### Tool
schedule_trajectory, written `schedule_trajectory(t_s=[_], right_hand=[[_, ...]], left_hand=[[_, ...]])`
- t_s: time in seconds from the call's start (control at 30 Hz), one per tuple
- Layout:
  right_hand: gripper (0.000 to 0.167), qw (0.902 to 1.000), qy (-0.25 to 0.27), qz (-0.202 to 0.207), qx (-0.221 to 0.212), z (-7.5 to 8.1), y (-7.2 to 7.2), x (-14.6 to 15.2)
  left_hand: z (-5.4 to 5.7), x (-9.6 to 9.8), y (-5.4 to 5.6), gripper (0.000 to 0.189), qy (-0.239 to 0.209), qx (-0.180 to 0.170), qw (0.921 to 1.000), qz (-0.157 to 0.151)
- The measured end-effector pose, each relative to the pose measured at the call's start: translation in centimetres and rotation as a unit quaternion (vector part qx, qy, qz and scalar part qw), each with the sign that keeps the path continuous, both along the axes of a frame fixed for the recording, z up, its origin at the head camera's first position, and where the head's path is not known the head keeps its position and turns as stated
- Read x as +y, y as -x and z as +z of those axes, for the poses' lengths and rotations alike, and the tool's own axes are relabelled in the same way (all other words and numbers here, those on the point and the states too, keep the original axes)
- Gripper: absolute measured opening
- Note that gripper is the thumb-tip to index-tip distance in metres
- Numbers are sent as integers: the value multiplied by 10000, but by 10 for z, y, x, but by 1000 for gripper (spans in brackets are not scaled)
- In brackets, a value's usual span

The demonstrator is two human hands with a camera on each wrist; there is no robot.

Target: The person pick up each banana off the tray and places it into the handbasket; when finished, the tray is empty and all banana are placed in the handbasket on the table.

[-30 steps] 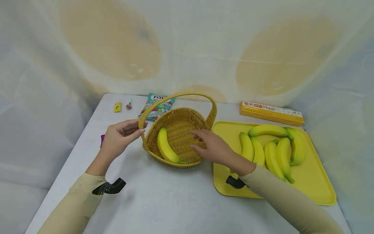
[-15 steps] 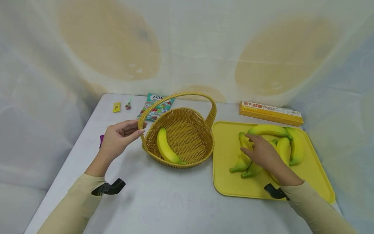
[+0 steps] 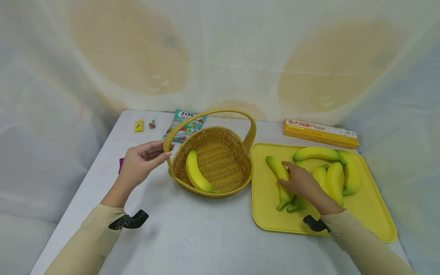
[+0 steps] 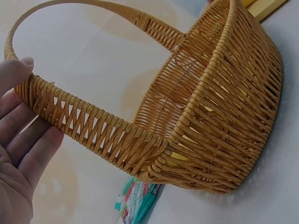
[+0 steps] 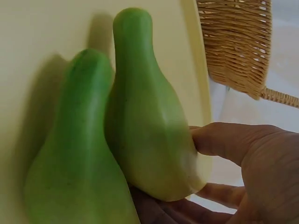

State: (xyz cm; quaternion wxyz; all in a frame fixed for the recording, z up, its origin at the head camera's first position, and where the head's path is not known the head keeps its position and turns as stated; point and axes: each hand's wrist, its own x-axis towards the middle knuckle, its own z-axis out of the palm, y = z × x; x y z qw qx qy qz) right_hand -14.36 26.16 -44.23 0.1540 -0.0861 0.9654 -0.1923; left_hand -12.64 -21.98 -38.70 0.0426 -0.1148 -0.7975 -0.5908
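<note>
My left hand [image 3: 137,164] holds the left side of the arched handle [image 4: 84,116] of a woven wicker basket [image 3: 220,164], thumb on one face and fingers on the other. A single banana [image 3: 196,173] lies inside the basket, along its left wall. Over the yellow tray [image 3: 268,221], my right hand [image 3: 302,185] grips the leftmost banana [image 3: 276,166]; the right wrist view shows the thumb on one side of this banana [image 5: 147,107] and fingers behind it. A second banana [image 5: 79,149] lies beside it, partly hidden by the hand in the head view.
Several more bananas [image 3: 334,179] lie on the tray. Behind it is a pasta box [image 3: 319,133]. A green candy bag [image 3: 185,124] lies behind the basket, with a small yellow packet [image 3: 138,125], a lollipop [image 3: 152,123] and a purple item [image 3: 121,164] to the left.
My right hand has moved from over the basket to the tray and taken hold of the leftmost banana, whose top end has shifted left. The left hand stays on the handle.
</note>
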Motion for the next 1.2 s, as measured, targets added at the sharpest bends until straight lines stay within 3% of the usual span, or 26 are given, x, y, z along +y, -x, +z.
schedule_trajectory(t_s=[0.23, 0.47, 0.67, 0.9, 1.2], right_hand=[[71, 9994, 289, -35, 162, 27, -7, -2], [71, 9970, 492, 397, 440, 70, -21, -13], [69, 9899, 986, 926, 412, 91, -22, -42], [68, 9801, 1374, 1348, 482, 91, 5, -92], [67, 9818, 1151, 1495, 214, 63, 43, -146]], left_hand=[[0, 0, 0, 35, 3, 5, 10000, -8], [0, 0, 0, 35, -25, -11, 10000, 18], [0, 0, 1, 35, -20, 3, 10000, -22], [1, 0, 0, 35, -70, -19, 10000, -23], [1, 1, -2, 35, 52, 11, 10000, 34]])
